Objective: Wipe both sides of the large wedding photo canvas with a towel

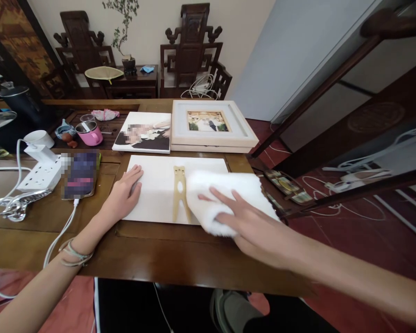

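Observation:
A flat white board [152,185] lies on the wooden table in front of me. On its middle rests a tan, two-legged piece [179,194] with a cat-like head and an oval hole; whether it is fixed there I cannot tell. My left hand [126,192] lies flat over the board's left edge, fingers stretched out and holding nothing. A fluffy white cloth [235,182] covers the board's right part and hangs past its edge. My right hand [241,210] grips and presses this folded cloth, some fingertips sunk in it.
Behind the board are a photo panel [145,134] and a framed picture on a box [215,125]. To the left are a pink mug [90,134], a phone [81,173] on a white cable and a power strip [41,173]. A dark wooden chair [333,111] stands at the right.

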Demonstrator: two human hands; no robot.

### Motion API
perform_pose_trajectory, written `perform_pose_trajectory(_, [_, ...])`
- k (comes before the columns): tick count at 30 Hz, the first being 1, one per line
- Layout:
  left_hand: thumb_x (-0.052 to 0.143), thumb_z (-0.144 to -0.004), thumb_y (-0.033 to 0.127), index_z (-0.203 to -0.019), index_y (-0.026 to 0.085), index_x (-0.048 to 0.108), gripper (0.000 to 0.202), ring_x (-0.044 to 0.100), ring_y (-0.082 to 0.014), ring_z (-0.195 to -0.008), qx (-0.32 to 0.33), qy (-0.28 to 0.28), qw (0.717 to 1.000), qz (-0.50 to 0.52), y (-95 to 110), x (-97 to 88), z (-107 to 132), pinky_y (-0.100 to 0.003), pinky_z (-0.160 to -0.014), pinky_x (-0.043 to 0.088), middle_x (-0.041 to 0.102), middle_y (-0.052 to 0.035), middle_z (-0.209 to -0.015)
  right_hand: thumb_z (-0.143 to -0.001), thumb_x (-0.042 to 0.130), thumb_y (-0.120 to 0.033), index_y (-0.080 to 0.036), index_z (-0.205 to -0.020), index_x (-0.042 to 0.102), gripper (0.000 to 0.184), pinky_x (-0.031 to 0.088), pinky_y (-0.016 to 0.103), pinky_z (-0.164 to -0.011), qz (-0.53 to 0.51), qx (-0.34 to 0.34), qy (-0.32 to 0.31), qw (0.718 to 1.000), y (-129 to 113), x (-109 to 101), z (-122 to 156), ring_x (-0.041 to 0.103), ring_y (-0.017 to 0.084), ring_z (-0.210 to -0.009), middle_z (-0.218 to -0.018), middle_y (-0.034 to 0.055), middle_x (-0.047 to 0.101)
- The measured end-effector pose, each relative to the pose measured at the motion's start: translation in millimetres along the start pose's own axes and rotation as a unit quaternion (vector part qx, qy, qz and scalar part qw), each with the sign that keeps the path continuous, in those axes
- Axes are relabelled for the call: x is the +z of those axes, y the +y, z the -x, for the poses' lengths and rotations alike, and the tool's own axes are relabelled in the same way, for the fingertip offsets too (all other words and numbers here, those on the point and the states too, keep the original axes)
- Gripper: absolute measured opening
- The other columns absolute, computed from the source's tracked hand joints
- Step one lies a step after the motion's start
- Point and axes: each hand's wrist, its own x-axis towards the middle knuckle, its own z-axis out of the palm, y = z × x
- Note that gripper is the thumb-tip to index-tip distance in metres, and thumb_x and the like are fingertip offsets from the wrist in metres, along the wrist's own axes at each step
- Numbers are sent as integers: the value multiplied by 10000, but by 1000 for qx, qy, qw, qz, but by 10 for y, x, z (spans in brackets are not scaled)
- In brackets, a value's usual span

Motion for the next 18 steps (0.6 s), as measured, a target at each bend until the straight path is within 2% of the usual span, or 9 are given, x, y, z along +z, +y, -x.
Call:
perform_pose_trajectory(3, [362,-946,293,-1301,88,553,453,398,-267,-1384,-1,-2,1000,3,-9,-6,4,-499,-1159,295,509,-172,-1421,-654,387,32,-129,-1167,546,561,255,702,-1067,7,49,0,999,201,-68,-454,114,378,-1444,-1512,202,348])
perform_pose_trajectory(5, [350,-954,297,-1302,104,556,448,399,-263,-1384,0,1,1000,6,-18,-5,6,-500,-1158,297,514,-159,-1420,-689,375,30,-98,-1200,515,544,270,711,-1041,6,78,1,997,279,-123,-736,183,399,-1428,-1423,250,443])
perform_pose_trajectory(7, [349,-955,298,-1305,103,553,450,398,-261,-1385,2,3,1000,7,-24,-1,7,-493,-1159,298,515,-158,-1419,-708,364,36,-84,-1227,500,549,281,710,-1029,11,86,2,996,281,-167,-926,223,406,-1415,-1382,258,477])
perform_pose_trajectory(9, [353,-954,295,-1314,87,545,458,393,-261,-1388,2,3,1000,7,-27,1,6,-485,-1162,294,511,-167,-1421,-713,378,39,-84,-1264,492,575,275,721,-1025,24,68,-4,997,200,-180,-982,185,429,-1418,-1466,252,388])
perform_pose_trajectory(12, [355,-948,286,-1322,77,535,465,386,-267,-1391,2,-3,1000,1,-29,3,4,-489,-1162,288,499,-174,-1429,-702,419,42,-126,-1283,521,614,228,732,-1049,32,39,-40,998,-49,-129,-811,95,445,-1424,-1568,196,222])
perform_pose_trajectory(15, [345,-945,270,-1323,83,534,462,379,-269,-1395,1,-7,1000,-5,-38,9,4,-498,-1160,286,489,-170,-1439,-667,456,53,-175,-1191,611,592,175,729,-1071,14,14,-70,997,-344,-25,-462,32,437,-1422,-1579,158,213])
perform_pose_trajectory(18, [325,-943,249,-1312,67,541,464,387,-269,-1390,7,-4,1000,-9,-49,22,6,-493,-1160,292,498,-176,-1429,-643,512,14,-166,-1046,673,470,148,738,-1070,4,-34,-66,997,-526,42,-170,-2,448,-1418,-1584,159,185])
